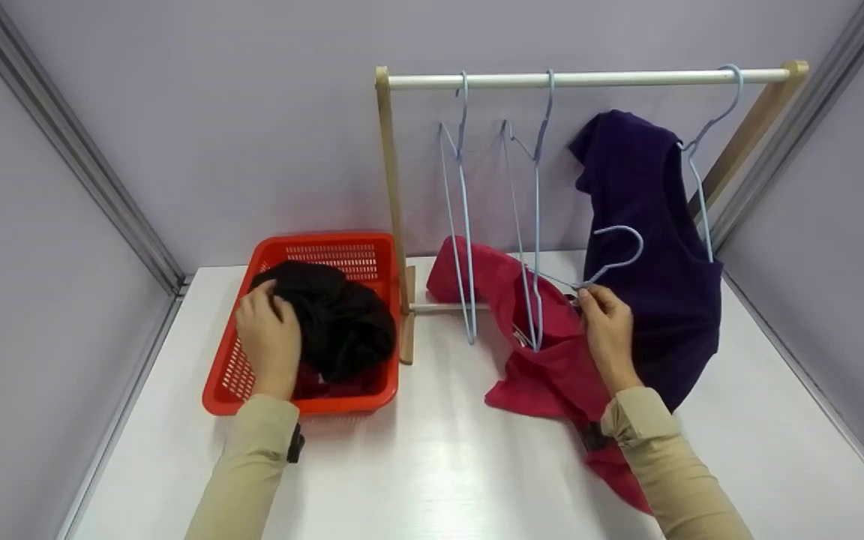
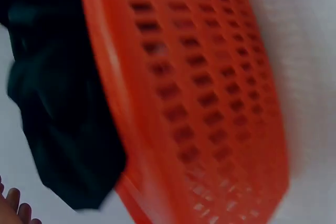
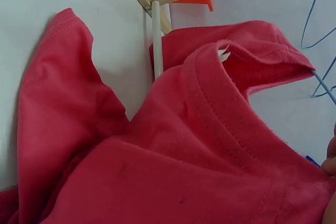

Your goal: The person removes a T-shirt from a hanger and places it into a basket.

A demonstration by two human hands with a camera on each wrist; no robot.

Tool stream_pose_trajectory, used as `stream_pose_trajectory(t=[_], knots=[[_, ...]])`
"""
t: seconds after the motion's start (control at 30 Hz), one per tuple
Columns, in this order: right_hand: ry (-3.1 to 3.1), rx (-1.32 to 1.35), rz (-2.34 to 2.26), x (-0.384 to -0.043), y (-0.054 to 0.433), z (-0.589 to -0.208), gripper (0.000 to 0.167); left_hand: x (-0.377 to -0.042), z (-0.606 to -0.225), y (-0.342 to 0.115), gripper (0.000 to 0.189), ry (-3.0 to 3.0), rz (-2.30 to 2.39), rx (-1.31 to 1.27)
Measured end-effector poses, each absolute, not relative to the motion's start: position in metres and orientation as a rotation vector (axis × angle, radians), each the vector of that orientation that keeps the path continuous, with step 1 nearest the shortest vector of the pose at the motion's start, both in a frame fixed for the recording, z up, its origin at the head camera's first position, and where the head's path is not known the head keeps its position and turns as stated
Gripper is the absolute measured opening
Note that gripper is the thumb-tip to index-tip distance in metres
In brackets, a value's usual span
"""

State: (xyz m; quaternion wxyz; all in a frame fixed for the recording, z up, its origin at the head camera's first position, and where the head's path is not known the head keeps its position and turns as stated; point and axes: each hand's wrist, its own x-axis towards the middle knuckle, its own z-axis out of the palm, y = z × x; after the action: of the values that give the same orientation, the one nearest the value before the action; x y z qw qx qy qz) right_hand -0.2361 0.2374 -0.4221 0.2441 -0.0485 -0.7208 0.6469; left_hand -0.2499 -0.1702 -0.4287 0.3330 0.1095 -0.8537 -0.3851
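Observation:
My right hand (image 1: 610, 330) pinches a light blue clothes hanger (image 1: 640, 244) just below its hook. From that hanger hangs a red shirt (image 1: 552, 375); the right wrist view shows the shirt's neckline (image 3: 220, 114) and part of the blue wire at its shoulder. Over the left side of an orange-red basket (image 1: 342, 406), my left hand (image 1: 271, 337) is beside a bunched black garment (image 1: 338, 315). The left wrist view has the fingers (image 2: 13, 200) loosely extended, apart from the black cloth in that view.
A clothes rack with a white rail (image 1: 627, 79) stands at the back. Two bare blue hangers (image 1: 465, 210) hang on it, overlapping the red shirt in the head view. A dark purple top (image 1: 631, 195) hangs at the rack's right end. Dark red cloth lies under the black garment.

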Motion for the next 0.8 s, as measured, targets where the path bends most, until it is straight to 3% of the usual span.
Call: stream_pose_trajectory(t=[0.4, 0.8], knots=[[-2.004, -0.116, 1.773, -0.241, 0.237, -0.432, 0.018, -0.258, -0.420, -0.085, 0.015, -2.277, -0.664, -0.296], [-2.052, -0.077, 1.693, -0.238, 0.235, -0.431, 0.016, -0.264, -0.413, -0.026, 0.025, -2.496, -0.698, -0.505]])
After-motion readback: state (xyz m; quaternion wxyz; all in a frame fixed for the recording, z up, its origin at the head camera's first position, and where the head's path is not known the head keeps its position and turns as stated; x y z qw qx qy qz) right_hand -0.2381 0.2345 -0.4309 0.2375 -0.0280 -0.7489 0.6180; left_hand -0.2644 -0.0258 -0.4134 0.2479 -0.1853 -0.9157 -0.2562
